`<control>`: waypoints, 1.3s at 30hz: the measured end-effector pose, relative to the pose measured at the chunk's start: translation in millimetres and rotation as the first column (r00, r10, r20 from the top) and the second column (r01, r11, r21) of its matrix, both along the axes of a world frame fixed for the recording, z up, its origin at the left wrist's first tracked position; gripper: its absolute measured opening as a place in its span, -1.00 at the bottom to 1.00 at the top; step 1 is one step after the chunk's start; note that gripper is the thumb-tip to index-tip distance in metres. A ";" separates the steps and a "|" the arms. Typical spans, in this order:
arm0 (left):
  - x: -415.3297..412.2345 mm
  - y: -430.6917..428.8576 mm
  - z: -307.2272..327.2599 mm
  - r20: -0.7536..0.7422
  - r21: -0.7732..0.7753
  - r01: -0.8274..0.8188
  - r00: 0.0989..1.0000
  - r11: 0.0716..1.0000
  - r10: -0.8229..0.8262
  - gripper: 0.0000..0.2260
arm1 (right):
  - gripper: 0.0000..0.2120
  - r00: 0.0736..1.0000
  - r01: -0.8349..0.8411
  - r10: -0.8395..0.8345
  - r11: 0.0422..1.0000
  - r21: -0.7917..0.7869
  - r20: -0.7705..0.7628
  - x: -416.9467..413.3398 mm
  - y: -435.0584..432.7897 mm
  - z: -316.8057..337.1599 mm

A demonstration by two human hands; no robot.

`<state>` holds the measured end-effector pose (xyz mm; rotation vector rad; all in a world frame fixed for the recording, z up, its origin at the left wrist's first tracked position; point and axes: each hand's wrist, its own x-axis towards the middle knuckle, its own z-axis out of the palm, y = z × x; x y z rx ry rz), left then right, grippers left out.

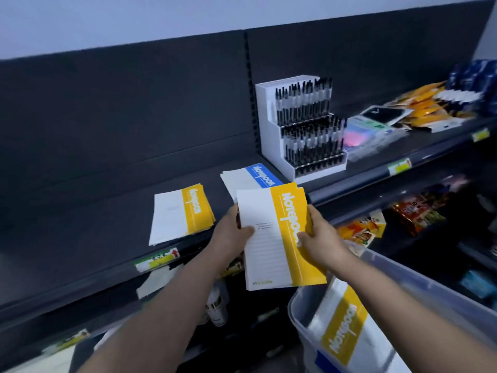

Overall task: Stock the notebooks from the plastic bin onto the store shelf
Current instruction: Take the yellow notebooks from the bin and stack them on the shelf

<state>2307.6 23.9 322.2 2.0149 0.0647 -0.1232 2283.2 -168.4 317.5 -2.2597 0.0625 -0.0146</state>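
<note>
The fingers [247, 230] of the left hand [230, 234] curl around the left edge of a thin stack of yellow notebooks [269, 262], and the thumb lies on the white part of the top cover. The right hand [321, 239] grips the right edge of the same stack, with its thumb on the yellow band. The stack is held in the air, in front of the front edge of the store shelf [107, 205]. Lower right stands the plastic bin [294, 308], and inside it leans another notebook [344, 329] with a yellow band. On the shelf, left of the hands, lies a yellow pile [183, 211]. Behind the held stack lies a blue pile [252, 175], partly hidden by it. Just right of the blue pile stands a white pen display [306, 127] full of black pens.
</note>
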 end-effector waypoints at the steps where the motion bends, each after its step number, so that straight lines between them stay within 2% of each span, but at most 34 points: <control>1: 0.6 11.4 1.5 0.000 0.012 -0.022 1.000 1.000 0.022 -0.54 | -0.40 0.999 -0.031 0.031 0.999 -0.011 -0.020 4.7 10.5 2.4; 3: 2.8 35.2 5.2 0.022 0.052 -0.068 0.997 0.996 0.067 -0.58 | -0.39 0.995 -0.096 0.095 0.995 -0.032 -0.042 16.4 32.6 5.5; 6: 10.4 73.7 12.6 0.076 0.120 -0.168 0.984 0.978 0.160 -0.63 | -0.51 0.984 -0.163 0.160 0.985 -0.048 -0.074 36.3 67.3 12.2; 11: 37.4 136.6 26.8 0.111 0.140 -0.294 0.954 0.946 0.280 -0.71 | -0.71 0.972 -0.195 0.206 0.975 0.104 -0.109 76.4 131.9 26.4; 17: 83.7 194.3 26.2 0.118 0.253 -0.323 0.946 0.912 0.302 -0.78 | -0.66 0.981 -0.165 0.173 0.983 0.085 -0.092 125.9 194.5 34.6; 24: 115.0 215.4 4.5 0.110 0.385 -0.277 0.961 0.880 0.254 -0.81 | -0.53 0.978 -0.191 0.171 0.964 -0.185 -0.121 149.4 219.3 19.0; 28: 118.9 217.9 -5.6 0.106 0.525 -0.232 0.972 0.819 0.208 -0.74 | -0.59 0.972 -0.224 0.188 0.920 -0.322 -0.139 147.6 225.1 9.0; 31: 117.0 217.6 -5.0 0.107 0.650 -0.233 0.970 0.723 0.217 -0.65 | -0.57 0.965 -0.262 0.229 0.841 -0.474 -0.127 144.9 228.0 1.2; 34: 113.5 214.1 -1.4 0.173 0.716 -0.249 0.968 0.652 0.180 -0.56 | -0.57 0.959 -0.244 0.280 0.739 -0.628 -0.043 142.0 226.2 0.9; 36: 110.9 208.5 1.6 0.222 0.764 -0.249 0.968 0.596 0.119 -0.59 | -0.58 0.952 -0.221 0.305 0.696 -0.684 0.003 138.2 222.1 4.2; 39: 106.7 192.8 6.4 0.259 0.863 -0.229 0.966 0.451 -0.005 -0.65 | -0.56 0.951 -0.201 0.308 0.662 -0.722 0.018 129.9 210.0 7.7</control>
